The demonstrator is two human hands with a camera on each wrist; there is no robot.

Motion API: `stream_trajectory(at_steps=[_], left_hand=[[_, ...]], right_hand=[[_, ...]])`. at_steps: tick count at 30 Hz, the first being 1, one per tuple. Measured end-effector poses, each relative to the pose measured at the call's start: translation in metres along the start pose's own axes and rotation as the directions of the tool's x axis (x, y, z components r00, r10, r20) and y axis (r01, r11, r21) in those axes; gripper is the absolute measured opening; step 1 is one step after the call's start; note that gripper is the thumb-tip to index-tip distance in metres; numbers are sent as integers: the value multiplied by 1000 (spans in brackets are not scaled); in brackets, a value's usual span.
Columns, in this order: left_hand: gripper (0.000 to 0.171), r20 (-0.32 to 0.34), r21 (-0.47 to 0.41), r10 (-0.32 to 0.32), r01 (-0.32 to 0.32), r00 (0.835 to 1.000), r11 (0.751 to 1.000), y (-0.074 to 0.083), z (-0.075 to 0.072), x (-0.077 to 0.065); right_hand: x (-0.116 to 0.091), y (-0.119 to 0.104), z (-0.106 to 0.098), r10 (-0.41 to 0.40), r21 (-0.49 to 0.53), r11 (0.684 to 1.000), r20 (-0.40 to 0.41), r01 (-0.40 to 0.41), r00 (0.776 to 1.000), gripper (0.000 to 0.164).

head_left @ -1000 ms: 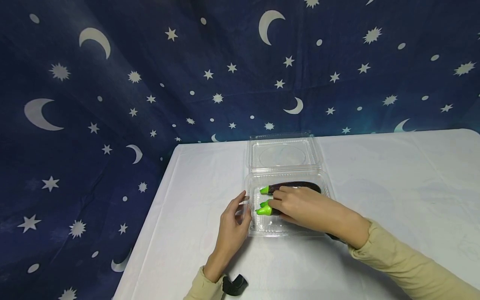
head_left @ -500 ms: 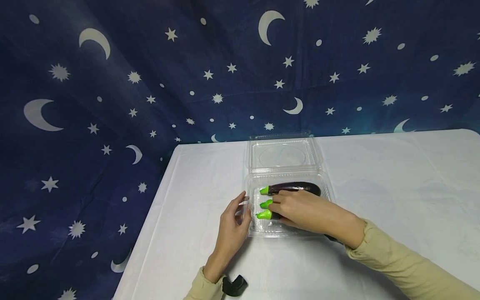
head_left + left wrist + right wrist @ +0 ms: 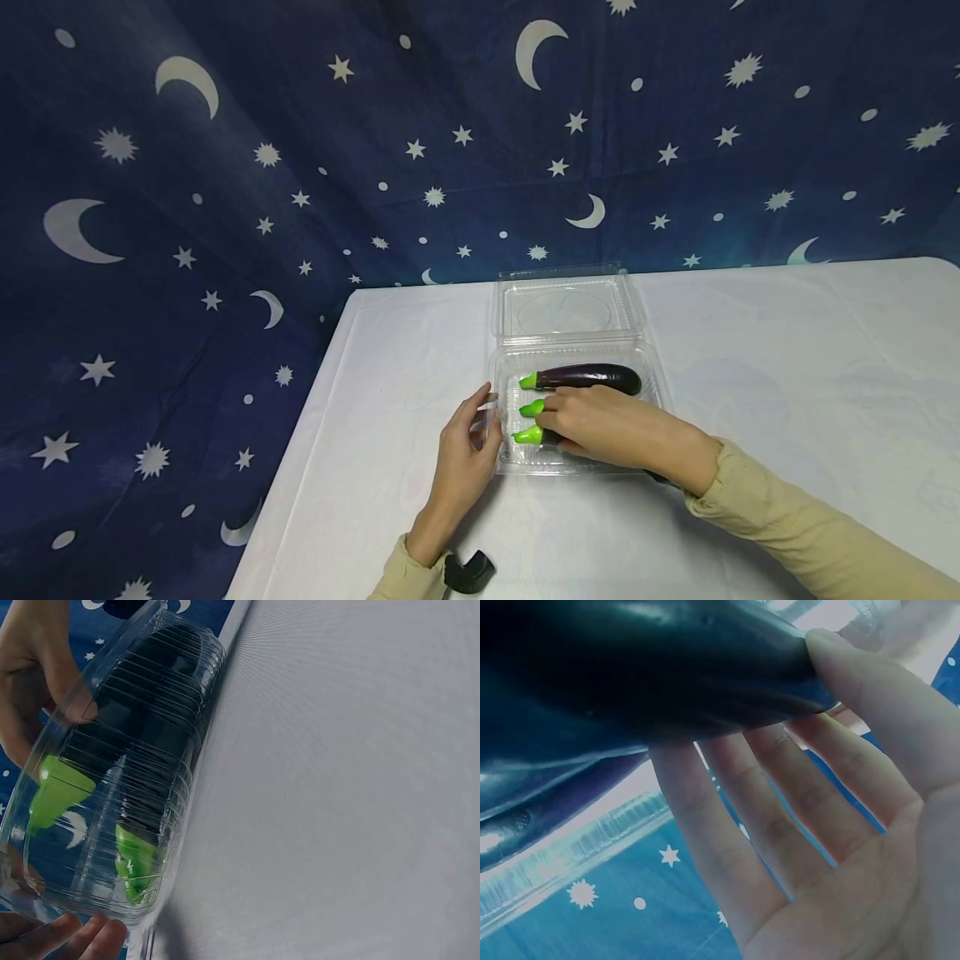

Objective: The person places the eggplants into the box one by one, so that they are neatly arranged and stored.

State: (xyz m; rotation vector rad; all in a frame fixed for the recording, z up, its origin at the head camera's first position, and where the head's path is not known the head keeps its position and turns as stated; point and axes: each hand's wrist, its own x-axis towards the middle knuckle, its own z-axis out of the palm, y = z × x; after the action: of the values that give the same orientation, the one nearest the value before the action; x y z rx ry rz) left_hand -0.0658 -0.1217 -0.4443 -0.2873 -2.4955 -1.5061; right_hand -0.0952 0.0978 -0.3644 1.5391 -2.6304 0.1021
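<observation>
In the head view a clear plastic clamshell box (image 3: 517, 460) stands with its lid folded back. At its back lies a dark purple eggplant (image 3: 588, 377) with a green cap. Two more green caps show in front of it, the middle eggplant (image 3: 532, 408) and the front eggplant (image 3: 529, 435), their bodies mostly hidden under my right hand (image 3: 615, 425). That hand holds the front eggplant (image 3: 61, 791) between thumb and fingers (image 3: 727, 772). My left hand (image 3: 465, 450) is at the box's left end, its fingertips (image 3: 105, 941) against the wall in the left wrist view.
The raised clear lid (image 3: 566, 312) leans at the back of the box. A white cloth covers the table (image 3: 795, 375). A small black curved object (image 3: 469, 572) is beside the left cuff. Behind hangs a dark blue moon-and-star curtain (image 3: 450, 100).
The right hand has shifted slightly toward the front and left with the front eggplant, widening the gap between the caps and uncovering the back eggplant. The left hand has stayed put.
</observation>
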Motion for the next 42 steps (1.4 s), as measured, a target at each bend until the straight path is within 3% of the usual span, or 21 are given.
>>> stream_trajectory(at_steps=[42], left_hand=[[47, 0, 11, 5, -5, 1000, 1000, 0, 0, -1]], right_hand=[[10, 4, 9, 25, 19, 999, 131, -28, 991, 27]])
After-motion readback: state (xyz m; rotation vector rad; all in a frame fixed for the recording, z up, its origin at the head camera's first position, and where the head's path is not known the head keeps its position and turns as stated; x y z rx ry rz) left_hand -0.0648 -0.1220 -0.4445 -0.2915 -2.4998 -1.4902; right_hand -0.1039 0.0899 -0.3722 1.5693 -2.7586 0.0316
